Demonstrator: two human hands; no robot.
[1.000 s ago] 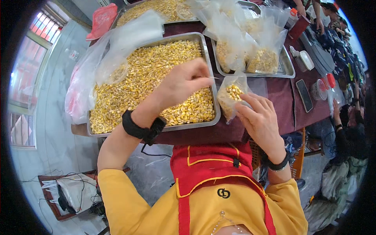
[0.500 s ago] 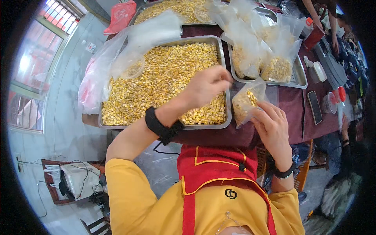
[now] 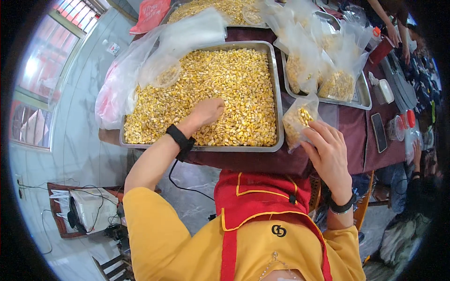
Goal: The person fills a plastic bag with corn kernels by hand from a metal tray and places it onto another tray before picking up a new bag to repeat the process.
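A large metal tray (image 3: pixel 280 117) is spread with yellow dried corn kernels (image 3: pixel 234 89). Above the kernels, near the tray's middle, my left hand (image 3: pixel 208 111) is closed with its fingers curled. Whatever may be inside it is hidden. At the tray's right side, my right hand (image 3: pixel 328 147) grips a small clear plastic bag (image 3: pixel 294 127) by its right side. The bag stands upright, partly filled with kernels. A clear round plastic tub (image 3: pixel 168 76) rests on the corn at the tray's far left.
Several filled bags (image 3: pixel 338 84) stand in a second metal tray (image 3: pixel 360 96) at the far right. Empty plastic bags (image 3: pixel 194 30) lie over the big tray's far left corner. On the right are a phone (image 3: pixel 378 132) and red-lidded jars (image 3: pixel 411 122). Another person's hands (image 3: pixel 398 40) work beyond.
My left hand has moved left, from the tray's right edge beside the bag to over the corn. My right hand still holds the bag in nearly the same place.
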